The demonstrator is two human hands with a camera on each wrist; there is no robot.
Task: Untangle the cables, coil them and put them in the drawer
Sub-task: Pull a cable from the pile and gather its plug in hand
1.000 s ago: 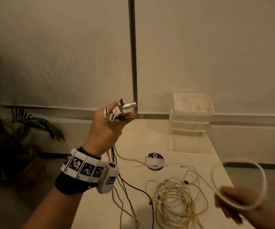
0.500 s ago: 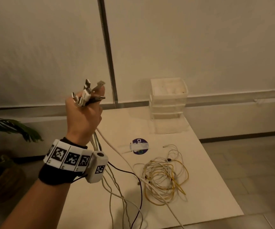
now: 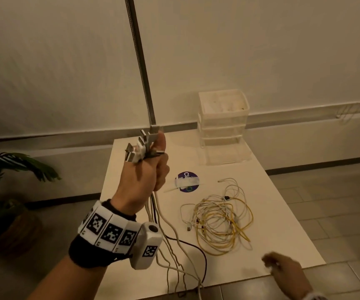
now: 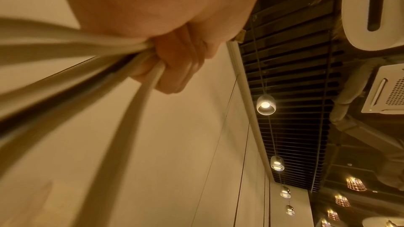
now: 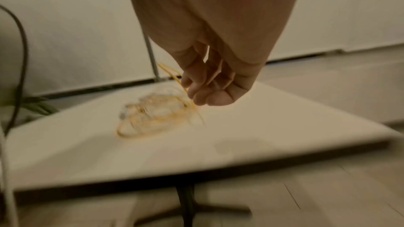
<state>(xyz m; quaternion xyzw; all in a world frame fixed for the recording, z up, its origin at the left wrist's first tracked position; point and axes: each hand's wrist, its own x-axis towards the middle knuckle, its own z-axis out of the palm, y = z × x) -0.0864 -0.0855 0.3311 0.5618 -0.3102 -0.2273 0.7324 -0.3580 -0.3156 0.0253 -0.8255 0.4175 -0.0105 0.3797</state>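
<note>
My left hand (image 3: pixel 151 156) is raised above the table's left side and grips a bundle of cables (image 3: pixel 164 230), mostly white with one black. Their plugs (image 3: pixel 141 146) stick out above the fist. The strands hang past my wrist to the table's front edge. In the left wrist view the curled fingers (image 4: pixel 174 68) clamp the white cables (image 4: pixel 87 75). A tangle of yellow and white cables (image 3: pixel 218 224) lies on the table (image 3: pixel 272 224). My right hand (image 3: pixel 283 269) hovers blurred over the front right corner, its fingers (image 5: pixel 196 82) loosely curled and holding nothing. A clear drawer unit (image 3: pixel 223 118) stands at the back, its bottom drawer (image 3: pixel 226 152) pulled out.
A round dark sticker with white tape (image 3: pixel 187 182) lies behind the tangle. A metal pole (image 3: pixel 140 61) rises behind my left hand. A potted plant (image 3: pixel 12 169) stands on the floor to the left. Tiled floor (image 3: pixel 337 213) lies to the right of the table.
A second ago my right hand held a white cable loop at the right; now it hovers lower at the table's front corner without it. My left hand stays raised, gripping the plug ends.
</note>
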